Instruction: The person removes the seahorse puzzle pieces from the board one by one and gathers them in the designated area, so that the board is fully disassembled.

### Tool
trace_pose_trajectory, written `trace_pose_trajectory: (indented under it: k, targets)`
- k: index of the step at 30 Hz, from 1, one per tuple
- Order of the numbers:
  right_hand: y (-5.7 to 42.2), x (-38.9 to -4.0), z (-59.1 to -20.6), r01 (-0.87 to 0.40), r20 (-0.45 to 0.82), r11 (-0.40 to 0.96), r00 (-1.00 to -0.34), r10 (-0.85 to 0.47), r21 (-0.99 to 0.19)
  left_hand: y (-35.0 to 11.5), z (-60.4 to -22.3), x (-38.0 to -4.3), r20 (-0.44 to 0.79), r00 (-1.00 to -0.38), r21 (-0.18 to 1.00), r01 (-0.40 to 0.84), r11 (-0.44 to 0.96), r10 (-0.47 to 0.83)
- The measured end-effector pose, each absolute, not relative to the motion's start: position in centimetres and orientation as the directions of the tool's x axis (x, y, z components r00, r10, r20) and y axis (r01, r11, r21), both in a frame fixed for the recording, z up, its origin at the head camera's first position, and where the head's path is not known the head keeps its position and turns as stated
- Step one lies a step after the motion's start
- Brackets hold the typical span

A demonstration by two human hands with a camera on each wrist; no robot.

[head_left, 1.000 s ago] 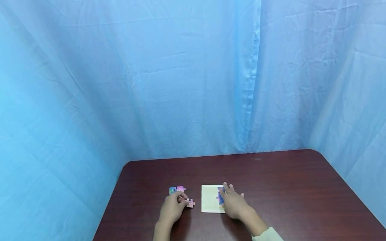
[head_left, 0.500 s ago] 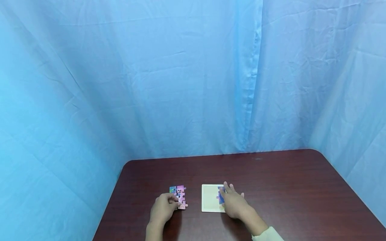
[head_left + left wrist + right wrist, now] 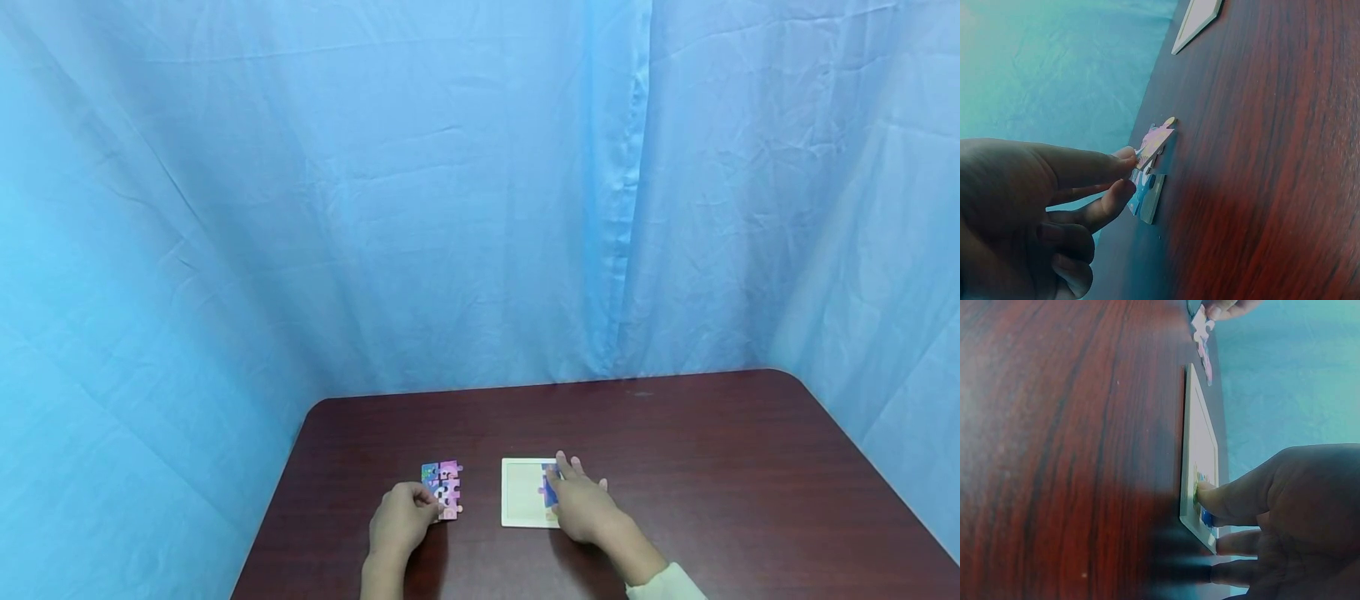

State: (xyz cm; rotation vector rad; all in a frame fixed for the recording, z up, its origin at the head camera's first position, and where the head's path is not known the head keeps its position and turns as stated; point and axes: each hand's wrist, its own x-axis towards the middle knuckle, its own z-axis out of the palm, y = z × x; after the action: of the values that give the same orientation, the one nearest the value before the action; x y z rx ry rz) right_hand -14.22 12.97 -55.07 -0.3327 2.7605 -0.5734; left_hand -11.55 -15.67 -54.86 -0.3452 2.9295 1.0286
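Note:
My left hand (image 3: 401, 518) pinches a pink jigsaw piece (image 3: 1156, 145) between thumb and forefinger, tilted just over the other pieces in the left wrist view. Those jigsaw pieces (image 3: 448, 471), pink and blue with printed pictures, lie together on the table beyond the fingertips; part of the group is hidden by the hand. My right hand (image 3: 585, 507) rests on the right side of a cream puzzle tray (image 3: 521, 523), fingers extended and thumb pressing near its lower edge. Under that hand, a column of blue and purple pieces (image 3: 549, 493) sits inside the tray, partly covered.
The dark red-brown wooden table (image 3: 712, 475) spreads widely to the right of the tray. Light blue curtains (image 3: 450, 208) hang behind the table and along both sides. A strip of bare tabletop separates the loose pieces from the tray.
My left hand has moved left with the pink piece, bringing it from the gap near the tray to the front of the loose pieces. The right hand and tray have stayed in place.

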Motion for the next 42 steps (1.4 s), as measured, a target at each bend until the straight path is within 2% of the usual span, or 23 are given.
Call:
trace_pose_trajectory:
  k: [13,21,32,42]
  targets:
    - [13.0,-14.2,-55.3,-0.168,-0.236,0.894,-0.929,-0.284,-0.417,-15.5,-55.0,-11.7,-0.069,-0.969,0.625,-0.227,0.747,-0.236]
    - [13.2,-14.4,-55.4,-0.159,-0.22,0.886,-0.936,-0.276,-0.435,-14.8,-54.9,-11.7,-0.031,-0.978,0.67,-0.173,0.722,-0.205]
    - [13.3,-14.7,-55.6,-0.11,-0.212,0.859,-0.946,-0.245,-0.499,-12.0,-55.1,-11.6,0.064,-0.995,0.696,-0.01,0.718,-0.076]
    - [13.3,-14.5,-55.6,-0.112,-0.147,0.842,-0.964,-0.22,-0.527,-9.4,-55.6,-11.4,0.063,-0.998,0.688,0.061,0.723,0.024]
